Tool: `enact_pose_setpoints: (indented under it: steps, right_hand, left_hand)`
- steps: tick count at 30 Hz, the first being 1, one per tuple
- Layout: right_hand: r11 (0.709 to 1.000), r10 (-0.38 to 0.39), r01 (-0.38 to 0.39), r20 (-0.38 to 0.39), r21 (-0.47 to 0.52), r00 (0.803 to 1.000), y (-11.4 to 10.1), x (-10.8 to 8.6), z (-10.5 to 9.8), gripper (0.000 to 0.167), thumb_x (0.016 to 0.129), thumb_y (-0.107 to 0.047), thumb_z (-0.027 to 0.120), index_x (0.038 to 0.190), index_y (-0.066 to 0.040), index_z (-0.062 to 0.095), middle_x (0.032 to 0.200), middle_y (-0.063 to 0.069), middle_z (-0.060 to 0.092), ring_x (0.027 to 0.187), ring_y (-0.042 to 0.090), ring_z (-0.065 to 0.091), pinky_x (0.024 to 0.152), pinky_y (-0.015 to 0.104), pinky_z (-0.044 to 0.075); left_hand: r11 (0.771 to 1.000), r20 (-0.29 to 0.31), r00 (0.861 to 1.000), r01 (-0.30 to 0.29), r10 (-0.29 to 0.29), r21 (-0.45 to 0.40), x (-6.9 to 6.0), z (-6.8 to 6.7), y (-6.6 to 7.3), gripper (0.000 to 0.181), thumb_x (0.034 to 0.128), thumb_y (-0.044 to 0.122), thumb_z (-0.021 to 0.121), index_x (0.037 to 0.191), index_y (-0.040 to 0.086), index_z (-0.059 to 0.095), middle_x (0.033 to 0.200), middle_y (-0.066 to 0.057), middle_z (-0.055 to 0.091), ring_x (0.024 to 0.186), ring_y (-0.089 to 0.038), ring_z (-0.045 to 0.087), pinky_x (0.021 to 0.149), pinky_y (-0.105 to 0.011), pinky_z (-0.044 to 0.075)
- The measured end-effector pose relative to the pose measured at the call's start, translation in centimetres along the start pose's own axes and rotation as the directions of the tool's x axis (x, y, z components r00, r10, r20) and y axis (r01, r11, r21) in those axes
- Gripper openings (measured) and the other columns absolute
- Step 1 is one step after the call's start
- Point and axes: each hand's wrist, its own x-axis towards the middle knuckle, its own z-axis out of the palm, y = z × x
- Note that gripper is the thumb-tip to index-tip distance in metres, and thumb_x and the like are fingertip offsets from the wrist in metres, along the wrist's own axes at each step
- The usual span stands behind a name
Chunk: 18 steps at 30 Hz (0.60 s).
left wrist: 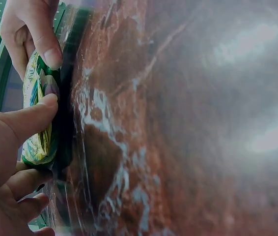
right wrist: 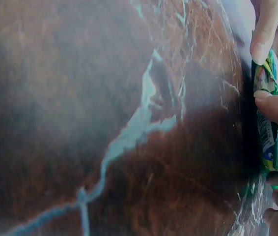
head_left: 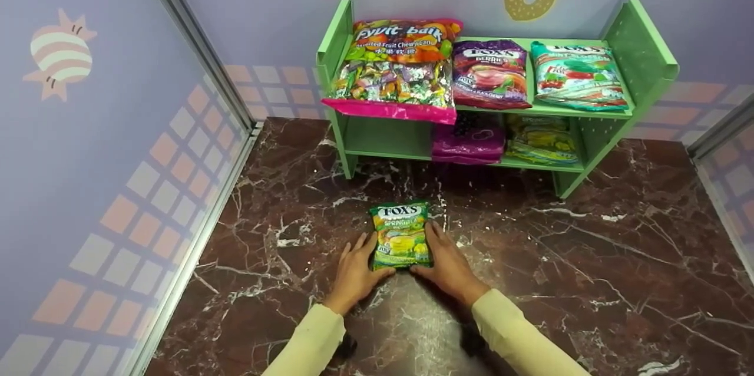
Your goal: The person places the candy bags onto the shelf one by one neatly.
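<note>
A green and yellow Fox's candy bag lies face up on the marble-patterned surface, in front of a green shelf. My left hand grips its left side, thumb along the near edge. On the opposite side, my right hand holds it the same way, the two thumbs close together. In the left wrist view the candy bag appears edge-on between the left thumb and fingers. The right wrist view shows the same edge of the candy bag and the right thumb pressing it; some fingertips are hidden.
Behind stands the green two-tier shelf. Its top holds a large fruit chewy candy bag, a purple berries bag and a teal mint bag. Below are a magenta pack and another yellow-green bag. Walls flank the surface.
</note>
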Motion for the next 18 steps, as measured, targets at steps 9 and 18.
enact_pose_setpoints:
  steps: [9,18]
  right_hand:
    - [0.999,-0.033,0.033,-0.042,-0.003,0.999,-0.4,0.0,0.0,0.096,0.077,-0.028,0.081,0.152,-0.002,0.027,0.157,0.021,0.028,0.142,0.044,0.03,0.111,0.055,0.033]
    - [0.997,-0.068,0.07,-0.08,0.019,0.994,-1.2,0.2,-0.4,0.092,0.08,-0.027,0.079,0.152,-0.002,0.027,0.157,0.021,0.028,0.142,0.044,0.03,0.112,0.054,0.033]
  left_hand:
    - [0.998,-0.007,0.999,-0.039,0.038,-0.041,0.1,-0.1,0.2,0.081,0.0801,0.033,0.078,0.146,0.004,0.041,0.145,-0.016,0.049,0.141,-0.032,0.039,0.117,-0.055,0.022]
    - [0.994,-0.03,0.997,-0.068,0.066,-0.087,0.0,-1.0,0.4,0.08,0.0828,0.03,0.075,0.148,0.004,0.036,0.147,-0.018,0.045,0.142,-0.033,0.037,0.117,-0.057,0.021]
